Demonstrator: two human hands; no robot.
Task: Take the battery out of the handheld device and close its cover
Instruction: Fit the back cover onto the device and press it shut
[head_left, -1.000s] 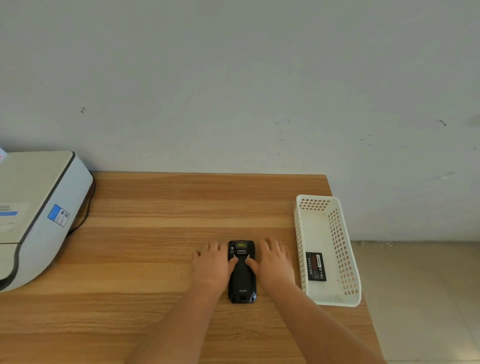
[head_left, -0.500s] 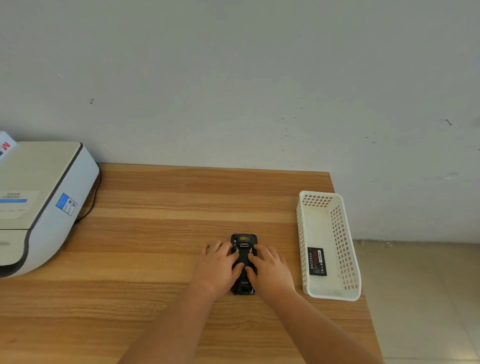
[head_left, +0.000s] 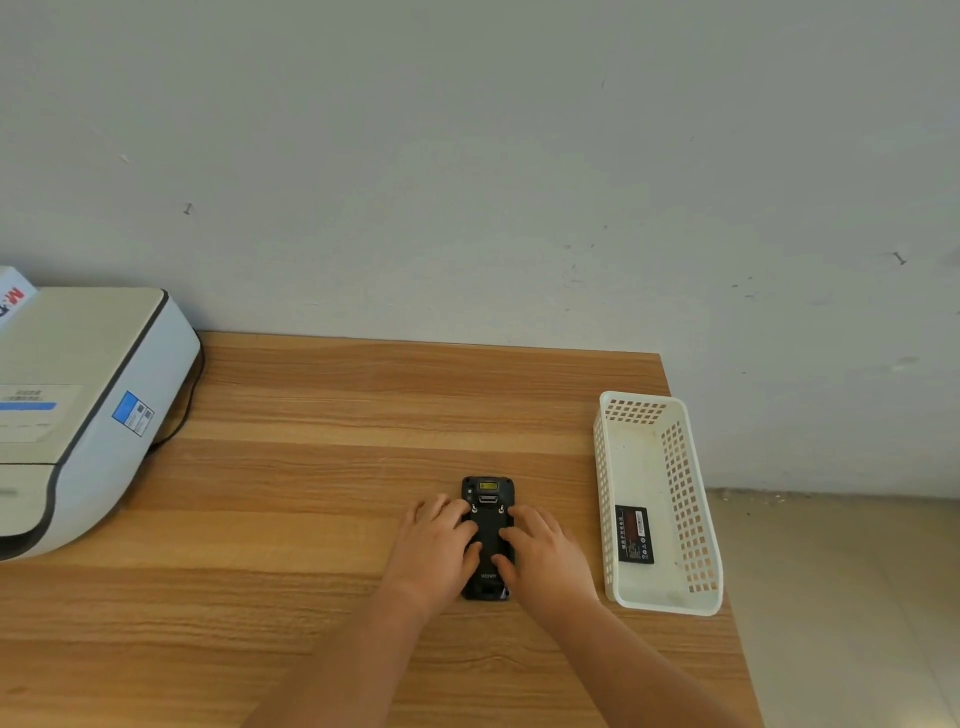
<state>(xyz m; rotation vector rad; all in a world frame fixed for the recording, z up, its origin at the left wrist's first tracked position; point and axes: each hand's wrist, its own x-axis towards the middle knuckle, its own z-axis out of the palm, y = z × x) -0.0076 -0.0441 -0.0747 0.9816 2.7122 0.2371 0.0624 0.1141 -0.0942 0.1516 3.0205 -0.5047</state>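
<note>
The black device (head_left: 488, 525) lies back-up, cover on, near the tabletop's (head_left: 322, 467) right edge; the battery (head_left: 634, 534) lies flat in the basket (head_left: 670, 605).

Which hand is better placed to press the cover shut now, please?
Neither clearly: the left hand and the right hand both press the black handheld device lying on the wooden table. Judging by this, both together.
</note>
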